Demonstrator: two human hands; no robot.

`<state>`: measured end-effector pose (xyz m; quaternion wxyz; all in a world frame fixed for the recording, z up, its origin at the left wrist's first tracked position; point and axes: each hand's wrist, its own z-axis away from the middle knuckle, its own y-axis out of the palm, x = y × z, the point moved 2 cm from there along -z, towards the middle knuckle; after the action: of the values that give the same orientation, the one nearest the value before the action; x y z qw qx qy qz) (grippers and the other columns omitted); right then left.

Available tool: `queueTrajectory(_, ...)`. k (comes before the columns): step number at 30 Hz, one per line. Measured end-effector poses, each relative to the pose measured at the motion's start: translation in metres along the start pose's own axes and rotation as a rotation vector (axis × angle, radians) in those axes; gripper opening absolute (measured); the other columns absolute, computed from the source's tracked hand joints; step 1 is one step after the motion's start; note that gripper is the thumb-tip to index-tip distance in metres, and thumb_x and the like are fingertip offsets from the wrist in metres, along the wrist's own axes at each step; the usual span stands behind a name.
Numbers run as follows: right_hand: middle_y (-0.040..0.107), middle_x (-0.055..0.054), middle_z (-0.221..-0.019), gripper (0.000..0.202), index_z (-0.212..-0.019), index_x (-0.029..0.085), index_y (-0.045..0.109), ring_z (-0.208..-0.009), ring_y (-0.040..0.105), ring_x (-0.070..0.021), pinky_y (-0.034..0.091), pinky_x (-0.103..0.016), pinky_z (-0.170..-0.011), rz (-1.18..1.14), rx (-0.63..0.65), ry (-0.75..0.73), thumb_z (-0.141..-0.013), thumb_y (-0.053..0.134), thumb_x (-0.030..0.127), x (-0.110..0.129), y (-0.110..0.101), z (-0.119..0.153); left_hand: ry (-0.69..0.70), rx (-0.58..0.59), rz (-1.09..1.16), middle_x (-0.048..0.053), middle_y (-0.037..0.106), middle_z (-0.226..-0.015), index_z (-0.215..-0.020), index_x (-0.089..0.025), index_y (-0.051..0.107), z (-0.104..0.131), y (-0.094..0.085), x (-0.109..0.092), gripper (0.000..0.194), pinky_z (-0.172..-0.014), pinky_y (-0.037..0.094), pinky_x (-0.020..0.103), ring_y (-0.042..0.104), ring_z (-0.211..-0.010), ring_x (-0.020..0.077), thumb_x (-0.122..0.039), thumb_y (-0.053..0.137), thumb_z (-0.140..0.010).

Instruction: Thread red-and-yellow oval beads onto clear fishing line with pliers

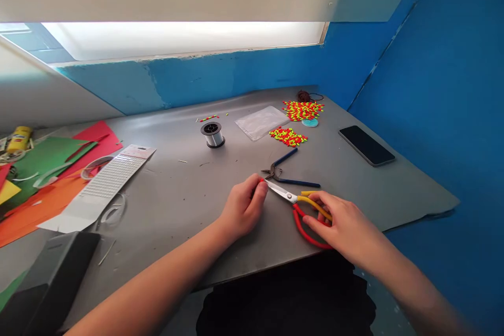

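Blue-painted walls (441,89) are met by a grey-covered bench (169,178), lit through a low window (189,42). Near its front edge, metal scissors with red and yellow handles (289,196) are grasped by the right hand (342,220), the grip being curled around the handles. By the left hand (246,205) a small red piece (262,180) is pinched between thumb and finger, mostly hidden, right at the blade tips. Just beyond, blue-handled metal pliers (299,183) are left spread.

Among the containers, a flat clear plastic bag (260,122) is laid beside two loose heaps of red and yellow-green beads (303,111); whether anything is held in it cannot be told. Against the larger heap a round pale-blue disc (310,123) is placed. Pale, shiny line is wound on a black-flanged spool (213,137), stood upright to the left of the bag. At the far left, a yellow bottle (19,139) is seen among coloured papers (59,155), its contents not discernible; nearer, a black box-like case (55,273) is partly cut off by the view.
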<state>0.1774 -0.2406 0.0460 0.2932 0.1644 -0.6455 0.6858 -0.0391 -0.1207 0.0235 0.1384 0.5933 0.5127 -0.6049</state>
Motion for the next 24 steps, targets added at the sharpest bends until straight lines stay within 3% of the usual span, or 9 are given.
queueTrajectory(4, 0.079, -0.014, -0.118, 0.019, -0.112, 0.025, 0.074, -0.108, 0.073, -0.0389, 0.055, -0.056, -0.093, 0.061, -0.043, -0.087, -0.101, 0.061, 0.033, 0.014, 0.001, -0.005, 0.059, 0.124, -0.097, -0.003, 0.050, -0.071, -0.083, -0.022, 0.048, -0.001, 0.003, -0.005, 0.029, -0.062, 0.032, 0.029, 0.042, -0.063, 0.0139, -0.033, 0.044, -0.109)
queueTrajectory(6, 0.077, -0.014, -0.127, 0.028, -0.127, 0.025, 0.071, -0.116, 0.072, -0.0374, 0.055, -0.057, -0.098, 0.063, -0.059, -0.172, -0.105, 0.056, 0.033, 0.023, -0.002, -0.009, 0.099, 0.176, -0.129, -0.003, 0.052, -0.071, -0.083, -0.022, 0.048, -0.001, 0.005, -0.005, 0.027, -0.062, 0.032, 0.030, 0.043, -0.062, 0.0141, -0.031, 0.044, -0.108)
queueTrajectory(9, 0.075, -0.012, -0.135, 0.036, -0.143, 0.026, 0.063, -0.123, 0.071, -0.0307, 0.056, -0.049, -0.104, 0.057, -0.061, -0.470, -0.110, 0.048, 0.025, 0.038, -0.005, -0.018, 0.169, 0.238, -0.157, -0.001, 0.056, -0.073, -0.085, -0.023, 0.049, -0.001, 0.007, -0.004, 0.022, -0.063, 0.035, 0.030, 0.047, -0.063, 0.0149, -0.028, 0.045, -0.106)
queueTrajectory(12, 0.079, -0.012, -0.121, 0.034, -0.127, 0.027, 0.072, -0.115, 0.073, -0.0299, 0.059, -0.045, -0.097, 0.111, -0.034, -0.679, -0.107, 0.047, 0.015, 0.045, -0.002, -0.028, 0.217, 0.260, -0.177, 0.000, 0.059, -0.074, -0.086, -0.023, 0.050, 0.000, 0.008, -0.002, 0.021, -0.063, 0.038, 0.030, 0.051, -0.064, 0.0154, -0.025, 0.044, -0.106)
queueTrajectory(17, 0.079, -0.012, -0.104, 0.032, -0.113, 0.025, 0.073, -0.101, 0.074, -0.0292, 0.059, -0.042, -0.087, 0.159, -0.024, -0.749, -0.103, 0.047, 0.010, 0.044, 0.000, -0.037, 0.247, 0.245, -0.206, 0.000, 0.060, -0.073, -0.085, -0.023, 0.049, 0.000, 0.006, -0.001, 0.025, -0.061, 0.039, 0.030, 0.053, -0.063, 0.0153, -0.027, 0.042, -0.109)
queueTrajectory(24, 0.072, -0.008, -0.087, 0.027, -0.097, 0.021, 0.067, -0.078, 0.064, -0.0236, 0.048, -0.037, -0.070, 0.314, -0.001, -0.810, -0.102, 0.043, 0.008, 0.045, -0.008, -0.038, 0.366, 0.232, -0.244, 0.000, 0.061, -0.070, -0.084, -0.023, 0.051, 0.000, 0.005, -0.009, 0.024, -0.059, 0.041, 0.030, 0.054, -0.060, 0.0150, -0.024, 0.045, -0.107)
